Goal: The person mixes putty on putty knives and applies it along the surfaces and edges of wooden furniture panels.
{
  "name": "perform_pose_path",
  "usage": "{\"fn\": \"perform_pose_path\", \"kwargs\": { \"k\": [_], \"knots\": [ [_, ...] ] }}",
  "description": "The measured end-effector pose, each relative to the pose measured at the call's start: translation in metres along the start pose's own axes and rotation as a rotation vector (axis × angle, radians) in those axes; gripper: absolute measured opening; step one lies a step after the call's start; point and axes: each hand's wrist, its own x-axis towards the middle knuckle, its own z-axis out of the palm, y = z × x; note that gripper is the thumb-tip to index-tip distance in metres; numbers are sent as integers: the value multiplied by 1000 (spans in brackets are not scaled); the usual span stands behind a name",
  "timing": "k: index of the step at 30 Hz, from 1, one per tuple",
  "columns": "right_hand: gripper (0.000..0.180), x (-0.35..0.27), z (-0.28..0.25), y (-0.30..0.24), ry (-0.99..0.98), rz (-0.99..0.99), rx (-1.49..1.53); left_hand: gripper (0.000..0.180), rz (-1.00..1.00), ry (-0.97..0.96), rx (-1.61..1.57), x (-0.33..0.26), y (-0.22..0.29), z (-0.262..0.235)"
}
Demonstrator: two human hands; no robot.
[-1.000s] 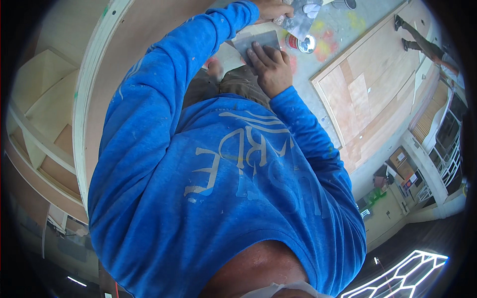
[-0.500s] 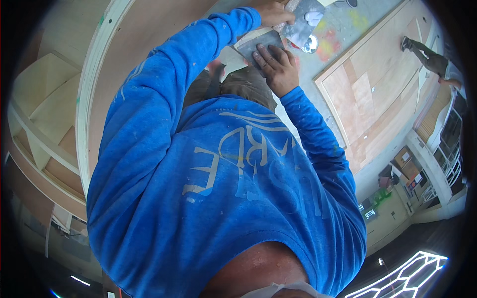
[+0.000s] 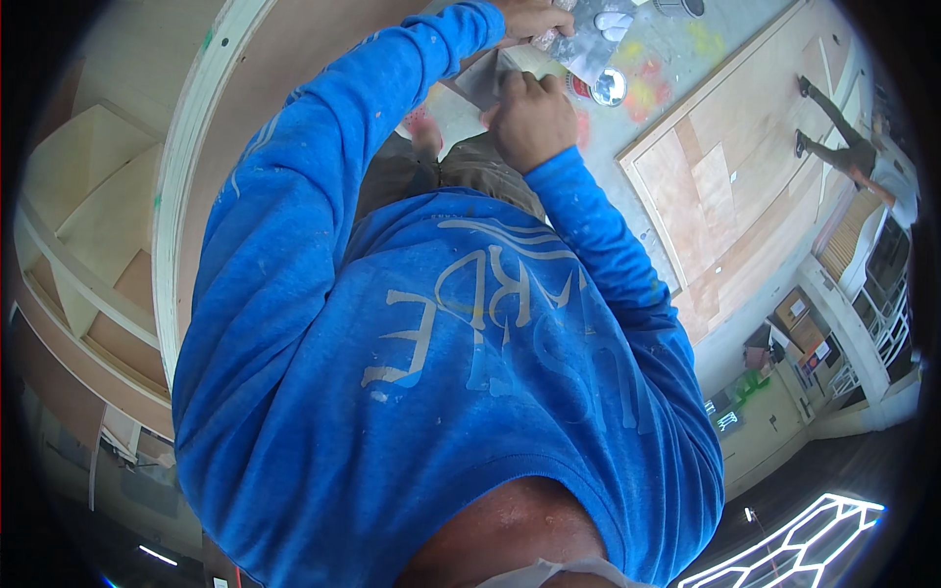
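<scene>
- Right hand point(image 3: 534, 120): half a second ago its fingers lay spread over the flat grey blade point(image 3: 478, 80); now they are curled in, gripping the blade's near edge, most of it beyond and left of the knuckles.
- Left hand point(image 3: 532, 20): fingers still bent closed on the grey board point(image 3: 591, 49), which juts out to its right with a white lump point(image 3: 615, 24) on top.
- Red can point(image 3: 596, 88): right of the right hand, more exposed now.

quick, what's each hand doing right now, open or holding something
Left hand: closed, holding a grey plate with a white lump on it.
Right hand: closed, holding a flat grey scraper.
</scene>
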Motion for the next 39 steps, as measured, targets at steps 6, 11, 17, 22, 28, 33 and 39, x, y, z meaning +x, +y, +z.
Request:
{"fn": "perform_pose_path", "kwargs": {
  "k": [6, 11, 17, 22, 28, 33, 39],
  "knots": [
    [24, -10, -2, -33, -214, -175, 129, 29, -76, -27, 79, 0, -5, -11],
    [24, -34, -15, -11, -129, -142, 538, 25, 18, 23, 36, 2, -4, -19],
    [32, -59, -17, 35, -134, 280, 1100, 20, -214, 31, -160, -2, 3, -42],
    [32, -70, -8, 59, -92, 618, 1466, 15, -65, 162, -297, -9, -2, -59],
    [32, -75, 2, 60, -10, 649, 1543, 31, -125, 232, -241, -26, 10, -84],
    [36, -74, -4, 63, 171, 611, 1624, 31, -73, 363, -168, -47, 33, -84],
    [34, -49, -24, 61, 655, 434, 1392, 36, -21, 425, -533, -92, 69, -5]
  ]
}}
